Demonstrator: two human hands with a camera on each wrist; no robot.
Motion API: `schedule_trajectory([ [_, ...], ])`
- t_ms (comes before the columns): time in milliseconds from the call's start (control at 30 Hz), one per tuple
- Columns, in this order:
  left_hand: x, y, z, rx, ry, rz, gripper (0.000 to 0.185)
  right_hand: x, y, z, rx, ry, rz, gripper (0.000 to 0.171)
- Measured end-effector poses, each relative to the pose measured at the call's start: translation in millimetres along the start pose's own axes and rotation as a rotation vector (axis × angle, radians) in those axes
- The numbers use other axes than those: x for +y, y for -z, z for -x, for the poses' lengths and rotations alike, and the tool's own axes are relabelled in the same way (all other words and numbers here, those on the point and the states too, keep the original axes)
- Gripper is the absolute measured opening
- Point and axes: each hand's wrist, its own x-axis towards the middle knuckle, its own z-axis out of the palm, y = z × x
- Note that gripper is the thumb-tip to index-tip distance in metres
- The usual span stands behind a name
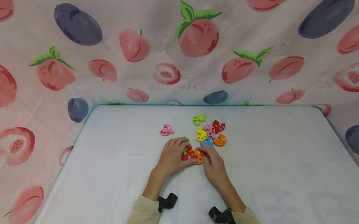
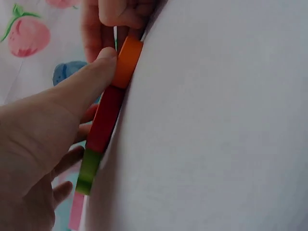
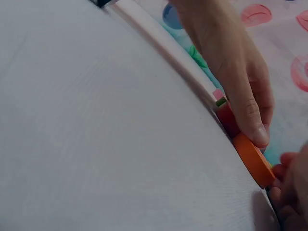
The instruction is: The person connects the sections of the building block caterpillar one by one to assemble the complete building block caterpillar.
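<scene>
A red puzzle piece marked 2 [image 1: 187, 154] lies on the white table against an orange spotted puzzle piece [image 1: 199, 156]. My left hand [image 1: 174, 155] arches over the red piece, its fingers at the far edge and its thumb across the near side onto the orange one. Part of a green piece [image 2: 89, 171] shows beyond the red one in the left wrist view, mostly hidden by the left fingers in the head view. At the right edge of the orange piece, my right hand [image 1: 215, 165] pinches it between bent fingers and thumb.
Beyond the hands lie several loose pieces: pink [image 1: 167, 130], lime green [image 1: 199, 119], yellow [image 1: 201, 134], red [image 1: 219, 126], blue [image 1: 206, 142] and orange marked 10 [image 1: 220, 140]. A fruit-print cloth [image 1: 162, 43] hangs behind the table [image 1: 274, 174].
</scene>
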Motion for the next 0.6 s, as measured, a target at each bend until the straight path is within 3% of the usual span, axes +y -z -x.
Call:
schedule_trajectory([
  [167,13.7,8.6,2.9,-0.041,0.076,0.011,0.06,3.1,0.6,-2.4,0.117,-0.091,-0.126,0.022],
  [333,33.7,21.4,6.4,-0.101,0.193,-0.073,0.067,3.3,0.9,-2.6,0.136,-0.09,-0.152,0.022],
  [600,48.0,27.6,8.3,-0.286,0.27,-0.155,0.077,4.9,-0.7,-1.3,0.127,-0.12,-0.134,0.021],
])
